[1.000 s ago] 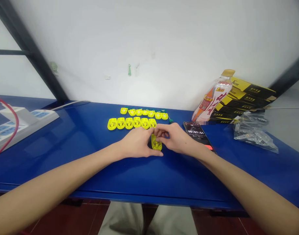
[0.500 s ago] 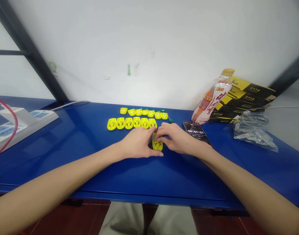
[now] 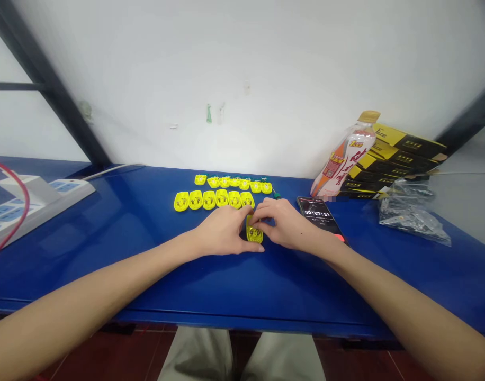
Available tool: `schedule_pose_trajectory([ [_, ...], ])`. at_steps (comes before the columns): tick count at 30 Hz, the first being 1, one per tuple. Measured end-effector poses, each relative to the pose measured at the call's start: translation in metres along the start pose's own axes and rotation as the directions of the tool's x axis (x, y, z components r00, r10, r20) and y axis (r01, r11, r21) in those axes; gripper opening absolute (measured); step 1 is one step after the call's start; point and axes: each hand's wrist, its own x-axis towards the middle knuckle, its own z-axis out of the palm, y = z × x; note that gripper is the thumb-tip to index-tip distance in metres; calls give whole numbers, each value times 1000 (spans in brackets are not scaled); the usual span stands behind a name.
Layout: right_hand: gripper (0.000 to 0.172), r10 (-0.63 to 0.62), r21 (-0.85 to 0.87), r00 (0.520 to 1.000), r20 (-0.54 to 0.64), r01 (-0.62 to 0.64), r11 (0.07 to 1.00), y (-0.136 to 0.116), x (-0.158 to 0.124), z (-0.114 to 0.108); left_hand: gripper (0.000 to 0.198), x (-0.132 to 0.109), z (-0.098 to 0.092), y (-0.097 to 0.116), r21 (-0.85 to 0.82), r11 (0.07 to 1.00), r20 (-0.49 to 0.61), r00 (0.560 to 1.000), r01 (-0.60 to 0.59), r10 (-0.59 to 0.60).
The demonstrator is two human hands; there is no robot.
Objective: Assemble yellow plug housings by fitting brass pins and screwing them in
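A yellow plastic shell [image 3: 254,236] with small metal parts inside lies on the blue table between my hands. My left hand [image 3: 222,232] steadies it from the left, thumb along the near end and fingers at the far end. Over its upper right part, my right hand [image 3: 284,222] has its fingertips pinched together inside the shell. Whatever those fingertips hold is too small and covered to make out. Just beyond my left hand runs a row of similar yellow shells [image 3: 208,200] with metal pieces in them. Behind that sits a row of smaller yellow covers [image 3: 225,182] with pale centres.
A green-handled screwdriver [image 3: 277,196] lies behind my right hand. A phone [image 3: 320,216] showing a timer is to its right. Farther right are a bottle [image 3: 343,159], stacked black-and-yellow boxes [image 3: 401,159] and a clear bag of parts [image 3: 413,217]. A power strip [image 3: 47,203] occupies the left.
Both hands keep nearly the same pose. The right fingertips and the shell have shifted very slightly; nothing has been let go.
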Motion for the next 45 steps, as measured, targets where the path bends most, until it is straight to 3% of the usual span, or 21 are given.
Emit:
schedule_pose_trajectory([
  [12,17,192,252,981,-16,-182,950,4,2,1,57,0,-1,1,-12,1000,2,1000,0,0],
  [21,15,51,58,995,-89,-46,997,4,0,-2,56,-1,-2,1,-13,1000,1,1000,-2,2],
  [25,20,55,73,990,-131,-45,996,3,0,-3,60,-1,-1,0,-3,1000,5,1000,-5,5],
  [28,22,112,11,980,-165,-111,994,5,2,-5,67,-1,-1,0,3,1000,3,1000,-2,2],
  [31,20,249,-135,939,-238,-286,949,11,4,-9,78,-1,0,-1,29,999,5,1000,16,-16],
  [36,21,509,-219,789,-344,-594,774,24,3,-21,89,1,1,-2,56,998,19,999,33,-34],
  [42,40,655,-383,705,-271,-703,599,17,-1,-26,94,0,0,-1,67,997,30,999,39,-41],
  [45,43,673,-461,707,-219,-683,567,12,-2,-20,93,-1,-1,0,60,998,31,999,34,-36],
])
